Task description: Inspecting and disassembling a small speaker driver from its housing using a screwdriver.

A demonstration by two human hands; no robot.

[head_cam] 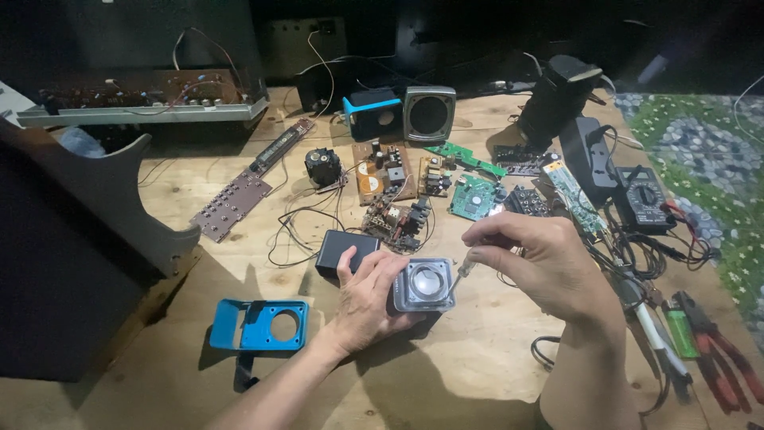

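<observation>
Centre of frame, low: left hand [368,299] is wrapped around a small silver speaker module [424,284], fingers clamped on its left side and underside, tilting it up off the wooden bench [477,358]. Right hand [541,259] comes in from the right w/ fingers pinched together on a thin screwdriver [465,265]; tip sits at the module's upper right corner, approx. at a screw, tho the screw itself is too small to tell.

Risks, as I judge them:
- Module is held in the air, not braced on the bench. Push too hard and the tip can skid off the corner into the clear dome/cone at the centre, or into the left thumb.
- Light is dim; a freed screw could drop and vanish among the black wires [302,231] and circuit boards [390,171] just above.
- Black box [344,252] touches or nearly touches the left fingers, so there's little room to shift grip.
- Blue front cover [261,325], lower left, lies well apart, safe enough.
- Red-handled pliers [720,350] and green lighter [680,330] at lower right lie close by the right forearm; an elbow sweep could knock them.
</observation>
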